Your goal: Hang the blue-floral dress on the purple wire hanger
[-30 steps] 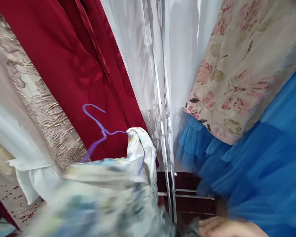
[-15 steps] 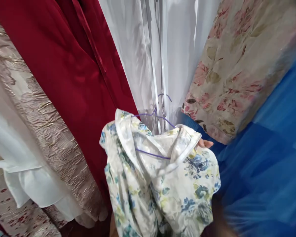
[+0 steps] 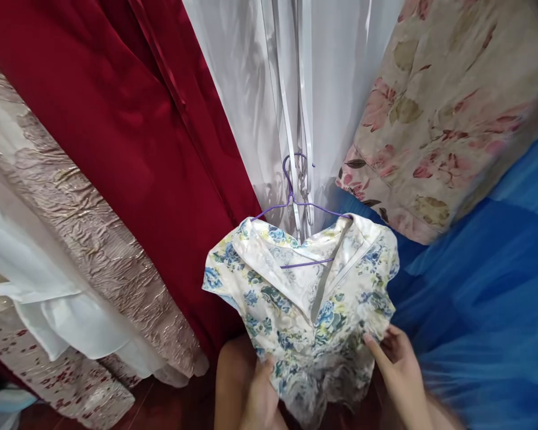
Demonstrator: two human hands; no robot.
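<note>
A white short-sleeved floral top (image 3: 291,304) with blue and yellow flowers hangs on a purple wire hanger (image 3: 291,197). Its neckline lies open in front, and its lower part is blurred. At the lower left side of the garment, my left hand (image 3: 262,394) is closed on the cloth, with its fingers mostly hidden. My right hand (image 3: 397,352) pinches the right side edge, thumb in front and fingers partly behind the fabric. The hanger's hook sits by a hanging chain and white straps (image 3: 291,125).
Long garments surround the top: dark red satin (image 3: 130,149) and pinkish textured cloth (image 3: 112,251) on the left, white cloth (image 3: 242,89) behind. Beige floral fabric (image 3: 434,131) and blue tulle (image 3: 488,298) hang on the right. A reddish-brown floor (image 3: 161,400) shows below.
The top's neckline has straightened, and the hanger shows more fully. My right hand has come down from the shoulder to the side edge, and my left hand is now visible at the opposite side.
</note>
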